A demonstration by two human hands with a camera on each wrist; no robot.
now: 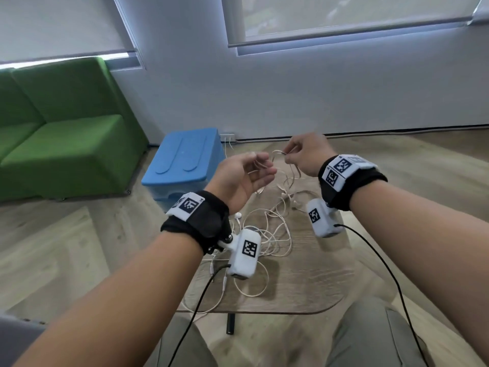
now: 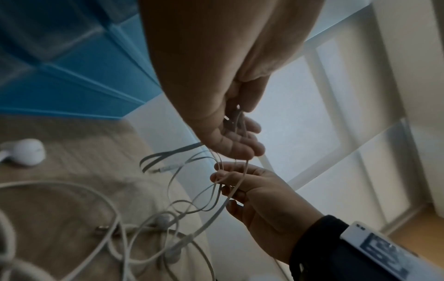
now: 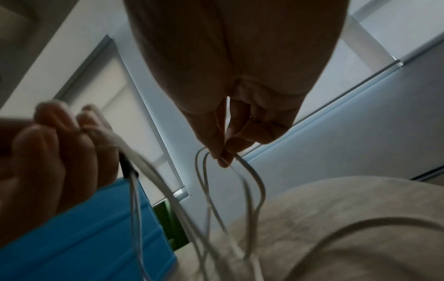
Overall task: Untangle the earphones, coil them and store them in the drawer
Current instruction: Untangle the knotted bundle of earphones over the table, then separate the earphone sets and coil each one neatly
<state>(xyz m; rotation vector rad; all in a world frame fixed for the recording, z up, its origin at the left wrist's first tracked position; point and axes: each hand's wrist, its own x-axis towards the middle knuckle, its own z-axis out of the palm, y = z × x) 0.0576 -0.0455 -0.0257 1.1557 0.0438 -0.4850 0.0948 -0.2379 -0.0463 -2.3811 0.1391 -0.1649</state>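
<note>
Wood table (image 1: 304,282) w/ tangled earphones (image 1: 267,234), blue drawer box (image 1: 185,160) behind.

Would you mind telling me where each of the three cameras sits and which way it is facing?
Head: worn on the head, looking forward and down at the table; both forearms, left hand and right hand show.
Left wrist: under the left hand, looking along it toward the windows; the right hand shows too.
Right wrist: under the right hand, angled upward; left fingers at the edge.
Shared: all three see the earphone cables and the blue drawer unit.
</note>
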